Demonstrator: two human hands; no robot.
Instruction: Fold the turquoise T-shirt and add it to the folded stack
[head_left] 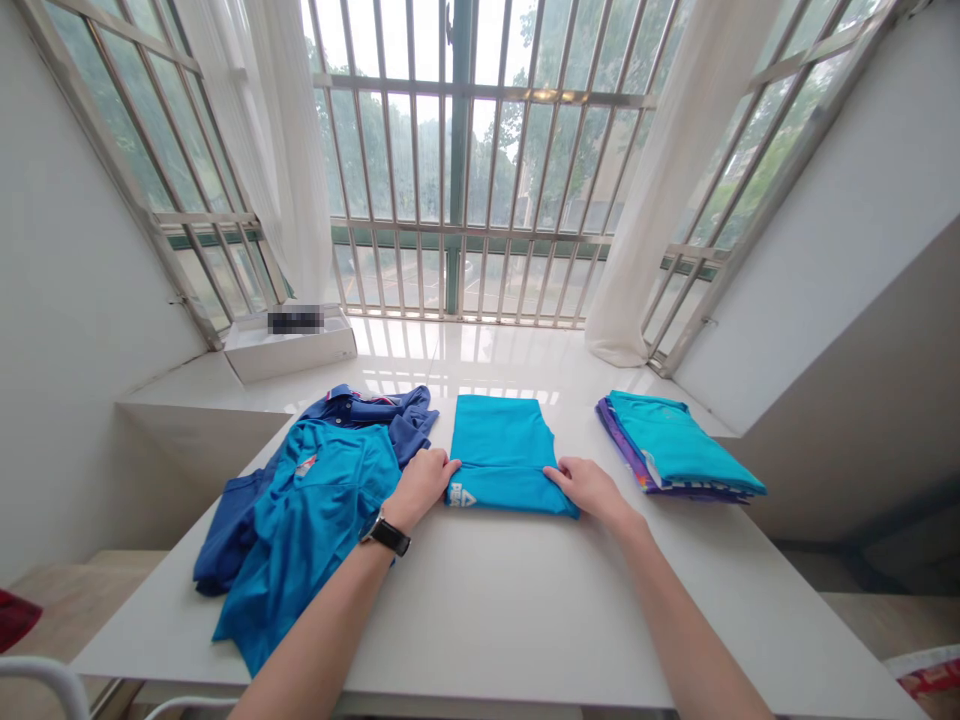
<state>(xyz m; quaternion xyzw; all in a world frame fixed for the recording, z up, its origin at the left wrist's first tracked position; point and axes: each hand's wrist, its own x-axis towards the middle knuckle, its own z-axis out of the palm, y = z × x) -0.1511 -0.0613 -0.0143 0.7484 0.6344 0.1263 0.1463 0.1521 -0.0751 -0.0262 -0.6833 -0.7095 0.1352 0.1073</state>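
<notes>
A turquoise shirt point(501, 452) lies folded into a rectangle in the middle of the white table point(487, 610). My left hand point(421, 484), with a black watch on its wrist, pinches the shirt's near left edge. On the near right edge, my right hand point(586, 485) grips the same fold. To the left lies a loose heap of unfolded shirts, a bright blue one point(315, 515) on top of a dark blue one point(375, 412). To the right sits a neat stack of folded shirts point(675, 450), turquoise on top and purple beneath.
A white box point(289, 345) rests on the glossy window ledge at the back left. Barred windows and white curtains point(645, 200) stand behind the table. A white chair rail point(45, 680) shows at the lower left.
</notes>
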